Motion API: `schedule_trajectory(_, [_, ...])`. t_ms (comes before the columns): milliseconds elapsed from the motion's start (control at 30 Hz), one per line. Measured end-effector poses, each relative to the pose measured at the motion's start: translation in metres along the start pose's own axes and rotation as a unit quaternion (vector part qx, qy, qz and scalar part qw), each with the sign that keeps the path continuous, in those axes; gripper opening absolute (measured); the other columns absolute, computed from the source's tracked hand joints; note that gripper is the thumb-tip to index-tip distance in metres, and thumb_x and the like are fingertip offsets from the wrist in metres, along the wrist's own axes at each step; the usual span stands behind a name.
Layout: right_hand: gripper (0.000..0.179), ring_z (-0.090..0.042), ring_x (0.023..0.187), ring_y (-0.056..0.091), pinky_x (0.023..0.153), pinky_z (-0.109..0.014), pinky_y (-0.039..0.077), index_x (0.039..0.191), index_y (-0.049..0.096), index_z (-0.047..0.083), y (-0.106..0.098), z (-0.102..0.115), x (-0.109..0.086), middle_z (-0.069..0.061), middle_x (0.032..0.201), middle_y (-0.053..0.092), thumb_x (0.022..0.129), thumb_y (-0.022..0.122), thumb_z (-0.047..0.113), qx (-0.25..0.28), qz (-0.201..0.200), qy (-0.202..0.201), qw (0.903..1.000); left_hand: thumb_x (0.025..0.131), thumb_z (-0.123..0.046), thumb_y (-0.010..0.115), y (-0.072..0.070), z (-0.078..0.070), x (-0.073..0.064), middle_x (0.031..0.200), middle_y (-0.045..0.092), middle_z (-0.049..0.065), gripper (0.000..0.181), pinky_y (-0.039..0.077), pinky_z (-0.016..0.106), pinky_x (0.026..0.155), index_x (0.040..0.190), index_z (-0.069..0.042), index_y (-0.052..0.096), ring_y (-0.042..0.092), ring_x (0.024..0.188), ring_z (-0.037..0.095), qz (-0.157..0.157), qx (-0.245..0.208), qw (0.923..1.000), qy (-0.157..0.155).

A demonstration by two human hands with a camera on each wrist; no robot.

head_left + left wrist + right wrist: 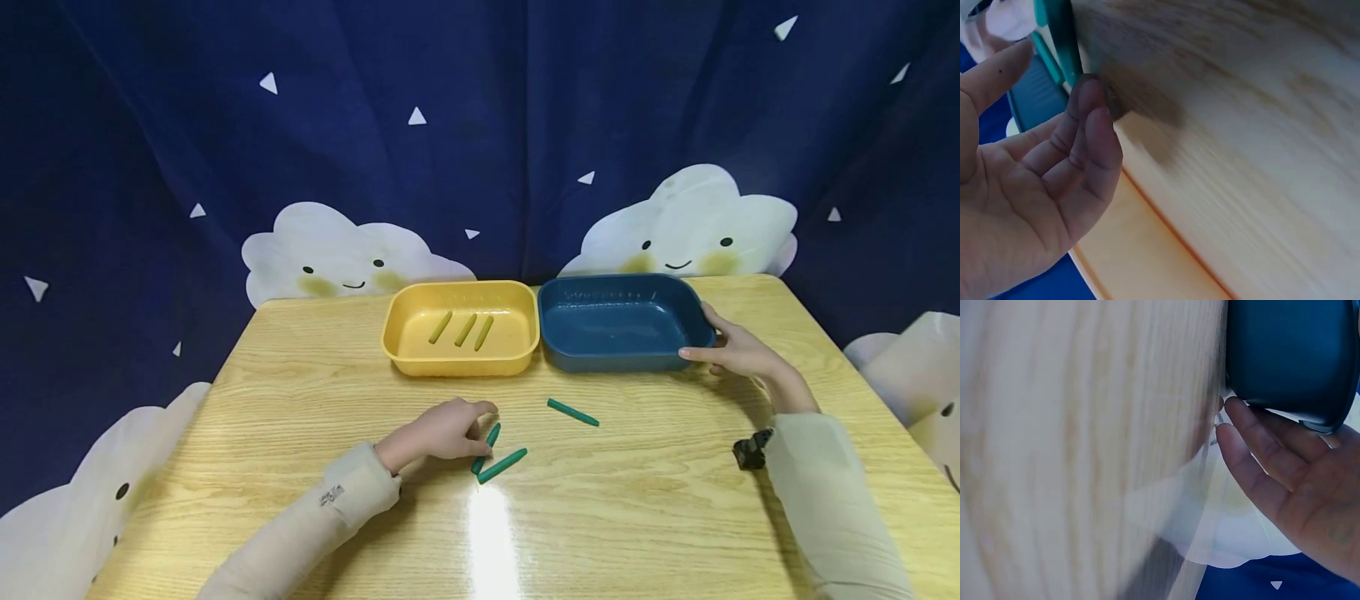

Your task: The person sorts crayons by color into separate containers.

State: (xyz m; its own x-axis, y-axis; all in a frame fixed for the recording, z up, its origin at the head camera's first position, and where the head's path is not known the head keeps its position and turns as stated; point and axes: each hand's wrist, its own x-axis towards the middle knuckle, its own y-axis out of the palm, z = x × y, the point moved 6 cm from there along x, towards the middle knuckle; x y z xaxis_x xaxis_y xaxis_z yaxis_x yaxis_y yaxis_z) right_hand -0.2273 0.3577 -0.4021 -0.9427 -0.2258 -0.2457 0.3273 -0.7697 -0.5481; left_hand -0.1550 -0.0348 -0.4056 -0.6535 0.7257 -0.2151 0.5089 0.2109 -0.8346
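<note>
My left hand (448,429) is low over the table with thumb and fingertips on either side of a green crayon (493,434); a gap shows between thumb and fingers in the left wrist view. Another green crayon (502,466) lies just right of it, and a third green crayon (573,412) sits nearer the blue basin. My right hand (738,343) rests against the right end of the blue plastic basin (615,363), thumb at the near corner. In the right wrist view, its lower fingers (1260,481) are fairly straight and loose beside the basin wall.
A yellow basin (461,367) stands against the blue one's left side, with several olive-yellow crayons (464,330) in it. Both basins are near the far edge of the wooden table (300,392). A dark blue cloud-patterned curtain (480,125) hangs behind.
</note>
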Motion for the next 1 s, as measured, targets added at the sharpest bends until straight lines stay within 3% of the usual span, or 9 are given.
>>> schedule_trajectory(233, [0.1, -0.012, 0.042, 0.032, 0.045, -0.032, 0.035, 0.142, -0.018, 0.019, 0.001, 0.0, 0.0, 0.002, 0.057, 0.03, 0.086, 0.064, 0.029, -0.003, 0.002, 0.005, 1.0, 0.079, -0.02, 0.071, 0.006, -0.004, 0.007, 0.06, 0.053, -0.009, 0.039, 0.04, 0.018, 0.048, 0.112, -0.004, 0.057, 0.048, 0.052, 0.003, 0.004, 0.047, 0.9989, 0.001])
schedule_trajectory(400, [0.099, -0.015, 0.043, 0.034, 0.046, -0.032, 0.036, 0.142, -0.018, 0.02, 0.0, 0.001, -0.001, 0.001, 0.059, 0.033, 0.086, 0.063, 0.03, -0.015, -0.003, 0.005, 0.9999, 0.074, -0.008, 0.071, 0.005, -0.006, 0.009, 0.06, 0.056, -0.007, 0.039, 0.043, 0.018, 0.052, 0.11, 0.0, 0.058, 0.051, 0.054, 0.004, -0.001, 0.03, 0.9995, -0.004])
schedule_trajectory(600, [0.099, -0.016, 0.043, 0.035, 0.045, -0.032, 0.035, 0.142, -0.018, 0.018, 0.0, 0.001, -0.002, 0.004, 0.053, 0.029, 0.086, 0.063, 0.03, -0.018, -0.005, 0.002, 0.9998, 0.074, 0.0, 0.067, 0.0, -0.003, 0.012, 0.06, 0.062, -0.001, 0.04, 0.044, 0.019, 0.053, 0.113, 0.004, 0.057, 0.053, 0.05, 0.005, 0.002, -0.039, 0.9992, 0.0])
schedule_trajectory(767, [0.098, -0.017, 0.044, 0.037, 0.047, -0.032, 0.038, 0.143, -0.017, 0.018, -0.001, -0.002, -0.001, -0.003, 0.066, 0.041, 0.087, 0.063, 0.03, -0.03, -0.011, -0.004, 0.9995, 0.079, 0.001, 0.062, -0.015, -0.003, 0.016, 0.061, 0.063, -0.001, 0.037, 0.043, 0.019, 0.052, 0.115, 0.004, 0.055, 0.053, 0.048, 0.007, 0.013, -0.089, 0.9956, 0.026])
schedule_trajectory(900, [0.098, -0.017, 0.044, 0.037, 0.048, -0.032, 0.038, 0.142, -0.017, 0.018, -0.001, -0.003, -0.002, -0.002, 0.061, 0.037, 0.087, 0.063, 0.031, -0.03, -0.011, 0.004, 0.9995, 0.082, 0.003, 0.056, -0.032, -0.009, 0.025, 0.061, 0.062, 0.002, 0.035, 0.046, 0.025, 0.051, 0.117, 0.006, 0.053, 0.056, 0.05, 0.023, 0.016, -0.154, 0.986, 0.062])
schedule_trajectory(1000, [0.098, -0.017, 0.045, 0.039, 0.051, -0.032, 0.039, 0.143, -0.017, 0.017, 0.0, 0.0, -0.002, -0.007, 0.069, 0.044, 0.087, 0.062, 0.031, -0.033, -0.01, 0.002, 0.9994, 0.083, 0.004, 0.054, -0.047, -0.014, 0.033, 0.065, 0.061, 0.005, 0.034, 0.053, 0.037, 0.058, 0.117, 0.007, 0.052, 0.06, 0.058, 0.033, 0.013, -0.208, 0.9758, 0.066])
